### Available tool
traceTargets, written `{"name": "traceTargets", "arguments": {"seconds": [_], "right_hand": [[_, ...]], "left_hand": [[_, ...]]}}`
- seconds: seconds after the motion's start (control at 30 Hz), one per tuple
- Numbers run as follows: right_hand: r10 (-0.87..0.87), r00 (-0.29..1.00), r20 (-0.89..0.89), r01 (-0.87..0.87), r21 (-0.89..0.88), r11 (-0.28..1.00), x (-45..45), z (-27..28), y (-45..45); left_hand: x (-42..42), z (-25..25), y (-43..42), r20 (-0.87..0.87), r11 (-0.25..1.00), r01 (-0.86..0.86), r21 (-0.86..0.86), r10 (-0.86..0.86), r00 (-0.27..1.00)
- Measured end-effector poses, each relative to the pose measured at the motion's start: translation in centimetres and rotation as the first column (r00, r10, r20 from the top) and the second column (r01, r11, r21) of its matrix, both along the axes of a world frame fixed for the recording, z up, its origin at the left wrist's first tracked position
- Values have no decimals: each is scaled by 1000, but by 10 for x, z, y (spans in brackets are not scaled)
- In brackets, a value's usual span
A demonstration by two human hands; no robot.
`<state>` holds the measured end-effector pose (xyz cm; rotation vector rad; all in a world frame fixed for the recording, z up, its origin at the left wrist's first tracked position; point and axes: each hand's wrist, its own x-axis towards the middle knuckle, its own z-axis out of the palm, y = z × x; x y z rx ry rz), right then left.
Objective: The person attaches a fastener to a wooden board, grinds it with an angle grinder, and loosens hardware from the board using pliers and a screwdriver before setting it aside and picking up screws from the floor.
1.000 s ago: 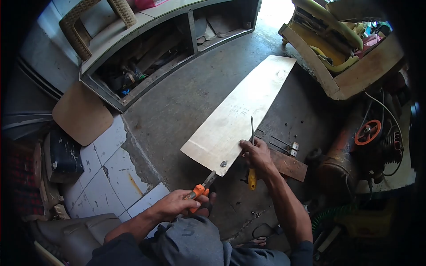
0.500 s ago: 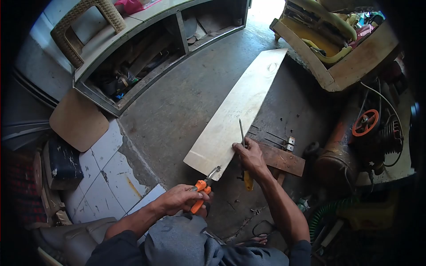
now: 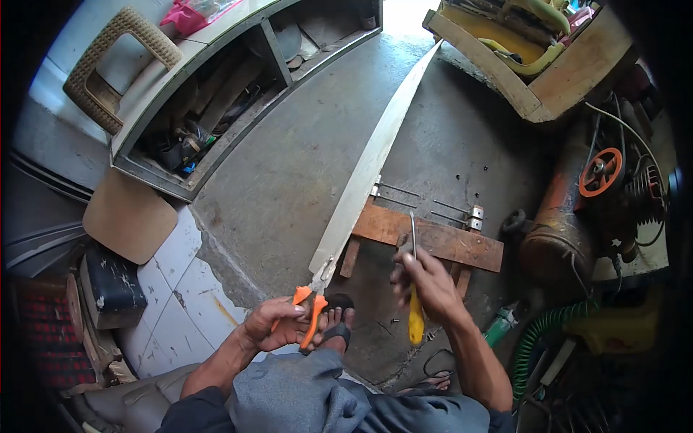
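Observation:
Orange-handled pliers point(image 3: 309, 303) are in my left hand point(image 3: 278, 323), with the jaws at the near end of a long pale board point(image 3: 372, 159). The board is tilted nearly edge-on and reaches away toward the top. My right hand point(image 3: 427, 283) is closed around a screwdriver point(image 3: 415, 317), its yellow handle down and its metal shaft up. This hand is apart from the board, above a low brown wooden bench point(image 3: 433, 238) with a metal clamp point(image 3: 476, 218) and thin rods on it.
A compressor point(image 3: 559, 231) with an orange wheel stands at the right, near a green coiled hose point(image 3: 534, 332). A wooden box point(image 3: 534, 101) is at the upper right, an open cabinet point(image 3: 195, 180) at the upper left. My sandalled foot point(image 3: 336, 325) is below the board.
The board has turned from face-up to nearly edge-on, uncovering more of the bench. My right hand has left the board. The pliers' jaws have moved to its near end.

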<state>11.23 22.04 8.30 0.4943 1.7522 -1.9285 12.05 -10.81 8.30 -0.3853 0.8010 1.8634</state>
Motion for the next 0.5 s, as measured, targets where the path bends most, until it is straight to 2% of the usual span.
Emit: {"name": "traceTargets", "arguments": {"seconds": [0.03,0.07,0.1,0.13,0.17,0.2,0.27,0.4,0.47,0.5], "right_hand": [[-61,990,127,85,-199,976,14,-2,1],[75,976,206,-45,-149,988,26,0,2],[169,952,254,-144,-113,983,35,0,0],[256,918,303,-242,-82,967,39,-1,0],[270,926,264,-256,-87,963,41,-1,1],[269,925,268,-254,-92,963,42,-1,-1],[75,971,225,-54,-99,994,40,2,-1],[151,964,220,-137,-80,987,48,-14,-3],[101,968,230,-78,-106,991,58,-23,-7],[123,944,305,-85,-133,987,66,-28,-10]], "left_hand": [[0,-4,-4,65,994,-50,100,44,997],[-1,-6,-6,137,975,-105,195,79,987],[-2,1,-4,108,988,-118,101,107,988],[-4,-1,-4,111,988,-116,100,104,988],[-5,-4,-6,105,988,-115,106,104,989],[-4,-7,-8,101,987,-114,112,103,990],[-4,-8,-6,97,988,-111,106,101,990],[-5,-4,2,31,997,-63,48,62,998],[-4,-1,2,23,997,-82,14,82,996],[-3,-2,0,23,996,-84,10,84,996]]}}
